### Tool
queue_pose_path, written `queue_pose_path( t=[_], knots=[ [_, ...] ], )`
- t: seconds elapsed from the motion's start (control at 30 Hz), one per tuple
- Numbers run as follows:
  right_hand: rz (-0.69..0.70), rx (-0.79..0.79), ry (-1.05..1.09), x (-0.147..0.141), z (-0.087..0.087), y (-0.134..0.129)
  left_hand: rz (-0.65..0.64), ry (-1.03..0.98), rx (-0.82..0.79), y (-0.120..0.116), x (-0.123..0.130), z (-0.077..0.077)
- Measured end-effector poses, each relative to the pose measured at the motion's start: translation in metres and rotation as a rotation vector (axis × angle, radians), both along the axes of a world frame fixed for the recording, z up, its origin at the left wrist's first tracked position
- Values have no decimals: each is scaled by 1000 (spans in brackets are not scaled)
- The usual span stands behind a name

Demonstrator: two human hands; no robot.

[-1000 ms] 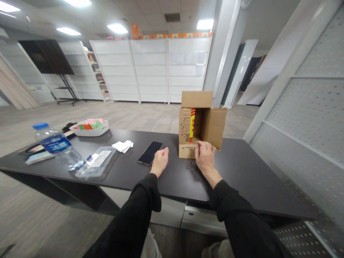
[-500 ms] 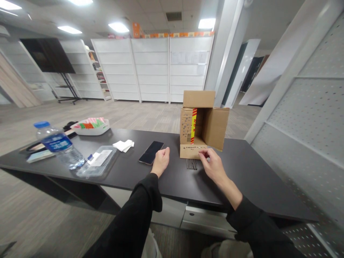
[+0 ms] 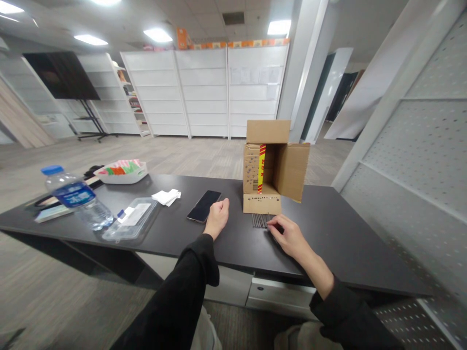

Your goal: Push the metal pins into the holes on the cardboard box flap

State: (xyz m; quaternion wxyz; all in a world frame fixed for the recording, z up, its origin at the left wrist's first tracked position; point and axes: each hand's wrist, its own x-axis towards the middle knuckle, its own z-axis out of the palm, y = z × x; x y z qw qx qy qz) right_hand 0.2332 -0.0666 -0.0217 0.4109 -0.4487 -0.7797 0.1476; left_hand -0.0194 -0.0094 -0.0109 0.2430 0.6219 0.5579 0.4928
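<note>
My right hand [image 3: 288, 236] is closed in a pinch at the right end of a row of thin dark screws or nails [image 3: 259, 221] on the table. One thin dark shaft shows at its fingertips, in line with the row. Just behind the row stands an open cardboard box [image 3: 261, 204], its front flap hanging down with a line of small holes and dark dots. My left hand [image 3: 218, 218] is curled into a fist beside a black phone [image 3: 203, 206]; whatever its fingers hold, if anything, is hidden.
On the dark table [image 3: 328, 228], a clear plastic case [image 3: 131, 218], a white tissue [image 3: 167, 197] and a water bottle [image 3: 78, 197] lie or stand to the left. Behind them sits a white basket [image 3: 124, 177] of colourful packets. A perforated panel [image 3: 430, 136] rises at the right.
My right hand has moved down and slightly left, from the box's front flap to the right end of the row. My left hand stays by the phone. The view has shifted slightly.
</note>
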Motion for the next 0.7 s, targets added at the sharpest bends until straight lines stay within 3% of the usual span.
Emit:
queue_pose_path(
  t=[0.7],
  knots=[
    [-2, -55, -82, 0, -6, 5, 7, -7, -29, -2, 1, 3]
  ],
)
